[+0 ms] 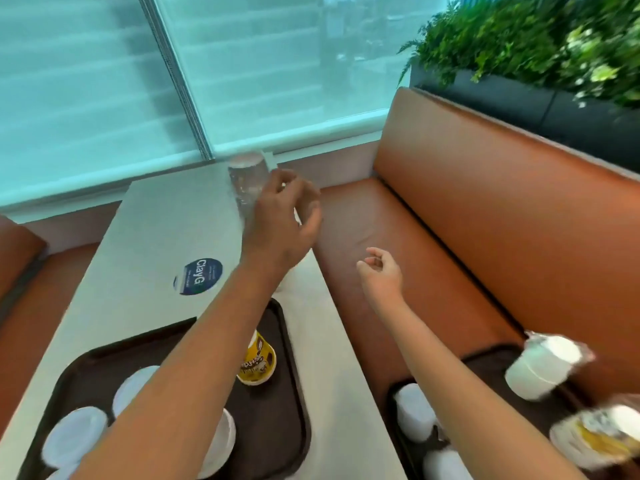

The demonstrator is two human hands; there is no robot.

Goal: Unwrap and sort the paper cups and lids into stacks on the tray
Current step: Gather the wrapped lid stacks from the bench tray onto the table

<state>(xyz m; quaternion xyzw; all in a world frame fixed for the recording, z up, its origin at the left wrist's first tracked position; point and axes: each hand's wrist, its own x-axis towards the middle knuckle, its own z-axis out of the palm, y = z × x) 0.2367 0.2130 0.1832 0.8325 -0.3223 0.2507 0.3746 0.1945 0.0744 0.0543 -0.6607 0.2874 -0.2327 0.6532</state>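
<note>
The left hand [280, 216] reaches out over the far end of the counter [162, 230], its grip curled beside a crumpled clear plastic wrapper [247, 178]. Motion blur hides whether the fingers actually pinch the film or have just let it go, so the state of that grip cannot be told. The wrapper sits at the fingertips, toward the window side of the hand, well away from the work area; this looks like discarded packaging being put aside so it does not clutter the sorting.

The right hand [379, 271] hovers over the orange bench seat [398, 237], fingers loosely curled and holding nothing.

Near the person, a dark tray [287, 393] on the counter carries white lids [74, 436] laid flat and a yellow printed paper cup [258, 362] on its side, kept apart by kind. A second tray [485, 362] on the bench holds white cups [540, 370], some still in plastic film, probably the supply still to be unwrapped. Both lie well behind the left grip.
</note>
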